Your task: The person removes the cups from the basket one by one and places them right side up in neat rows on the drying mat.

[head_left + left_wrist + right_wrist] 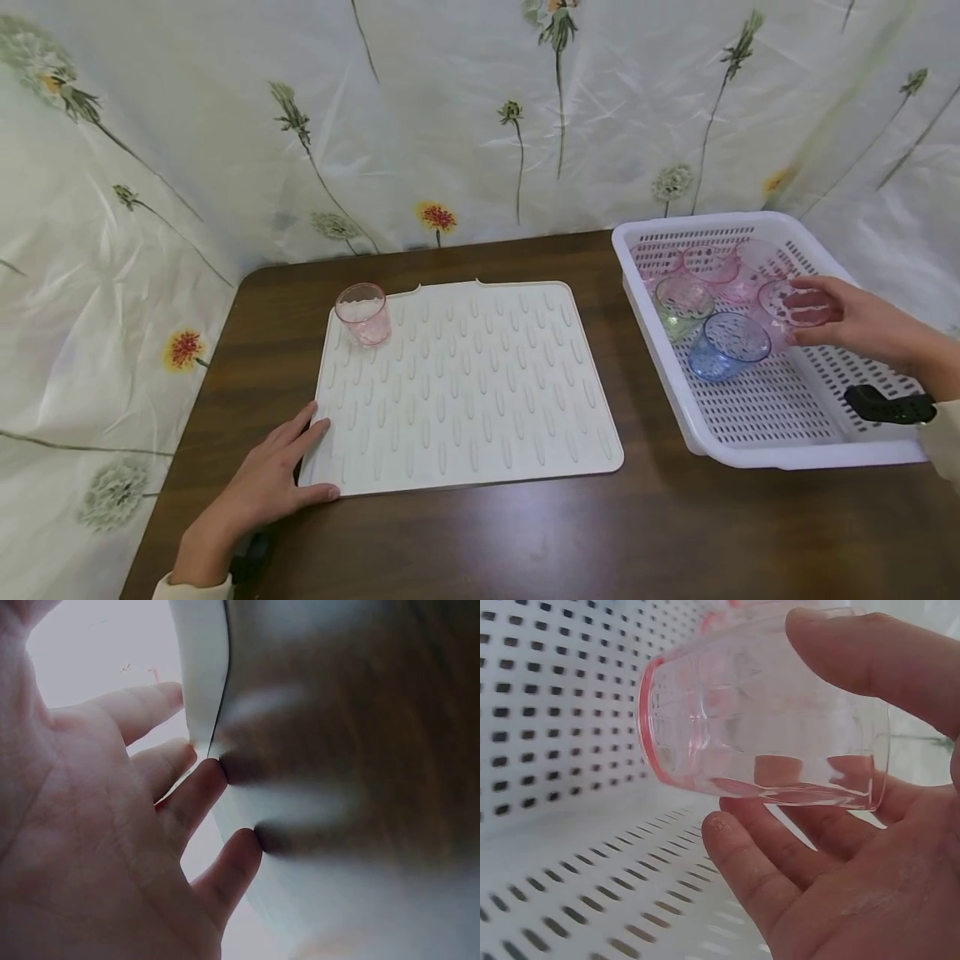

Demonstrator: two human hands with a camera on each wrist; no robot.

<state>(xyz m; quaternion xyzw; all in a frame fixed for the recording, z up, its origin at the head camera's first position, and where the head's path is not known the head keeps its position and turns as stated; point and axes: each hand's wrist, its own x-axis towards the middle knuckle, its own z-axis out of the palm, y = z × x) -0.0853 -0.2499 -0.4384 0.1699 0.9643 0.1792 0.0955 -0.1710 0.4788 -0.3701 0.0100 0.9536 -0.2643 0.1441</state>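
Observation:
At the right, my right hand (855, 321) is in a white basket (701, 446), its thumb and fingers around a clear pink-tinted glass (742, 727). In the right wrist view the thumb lies on one side of this glass and the fingers on the other. My left hand (266, 479) rests with spread fingers at the left edge of a white ridged mat (468, 400). Its fingertips (244, 844) touch the mat's edge and the table in the left wrist view. Another pink glass (365, 317) stands on the mat's far left corner.
Inside the basket, close to the held glass, are a blue glass (727, 346), a green glass (682, 308) and several pink glasses (708, 262). The mat and basket sit on a dark wooden table (525, 533). A flowered curtain (450, 125) hangs behind the table.

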